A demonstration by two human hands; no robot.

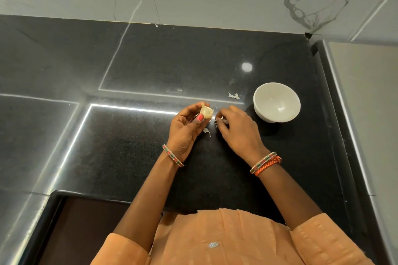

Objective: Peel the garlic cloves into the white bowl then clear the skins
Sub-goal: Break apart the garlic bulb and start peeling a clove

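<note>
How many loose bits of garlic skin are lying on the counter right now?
2 clearly: one skin scrap left of the white bowl, another skin piece between the hands. More may hide under the right hand.

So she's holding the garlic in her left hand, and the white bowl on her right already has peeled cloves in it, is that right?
Not quite. The head view shows the white bowl empty, with no peeled cloves in it yet. The rest holds: the left hand holds the garlic, and the bowl stands on the person's right, on the black counter.
</note>
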